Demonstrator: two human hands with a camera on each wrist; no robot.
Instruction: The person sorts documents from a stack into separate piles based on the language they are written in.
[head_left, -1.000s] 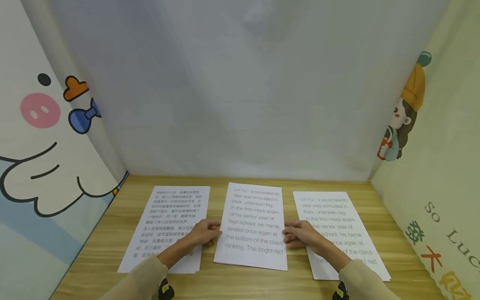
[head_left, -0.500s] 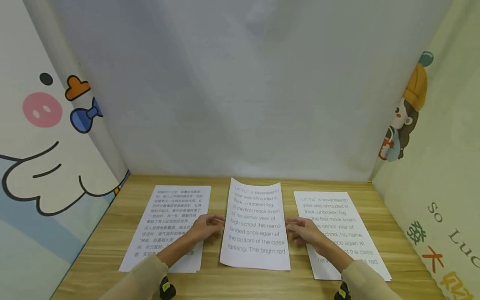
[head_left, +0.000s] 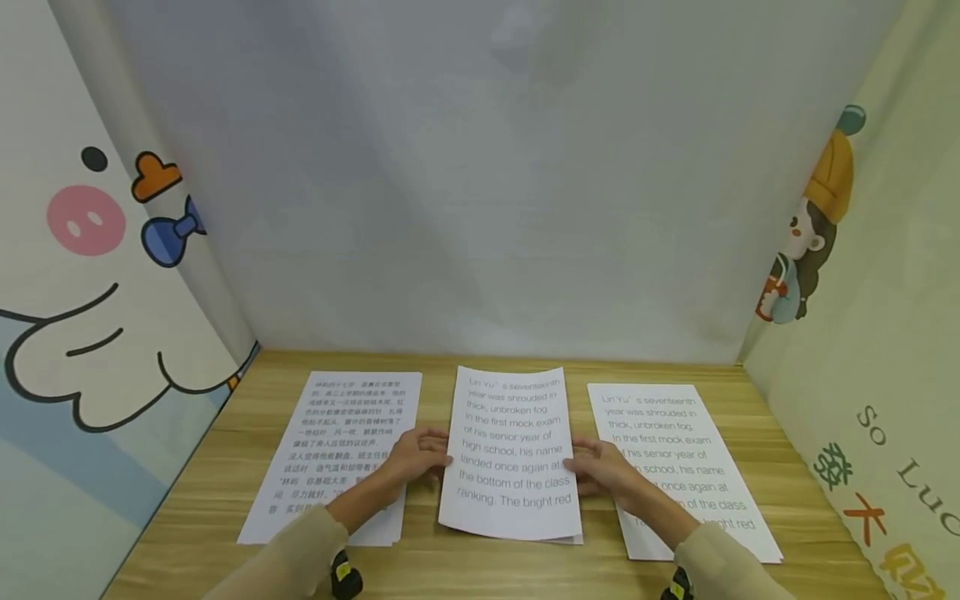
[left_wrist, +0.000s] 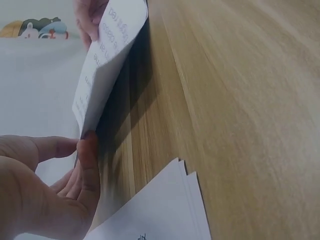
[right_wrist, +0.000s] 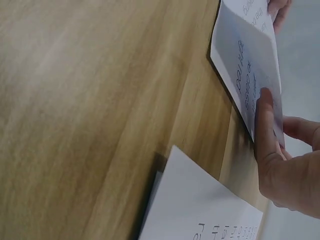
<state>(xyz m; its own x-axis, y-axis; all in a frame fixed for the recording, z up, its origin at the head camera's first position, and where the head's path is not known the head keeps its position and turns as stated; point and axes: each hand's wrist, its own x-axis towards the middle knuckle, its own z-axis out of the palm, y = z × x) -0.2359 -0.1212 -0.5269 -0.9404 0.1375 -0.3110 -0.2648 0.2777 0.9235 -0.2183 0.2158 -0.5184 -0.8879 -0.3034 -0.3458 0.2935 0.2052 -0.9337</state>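
Holding the middle sheet (head_left: 512,454) by its two long edges: left hand (head_left: 420,457) pinching the left edge between thumb and fingers, right hand (head_left: 600,468) closing its grip on the right edge likewise. Lying between two other paper stacks on the wooden table (head_left: 495,567), white, printed with large English lines, bowing slightly upward, near end lifting off another sheet's edge just showing beneath. Showing in the left wrist view as a raised curling sheet (left_wrist: 107,60) with the thumb (left_wrist: 89,165) against its edge. Resting to the left, a stack with small Chinese print (head_left: 337,454); to the right, a stack with the same English text (head_left: 675,467). Hiding parts of both side stacks under the forearms; blurring the text in the wrist views.
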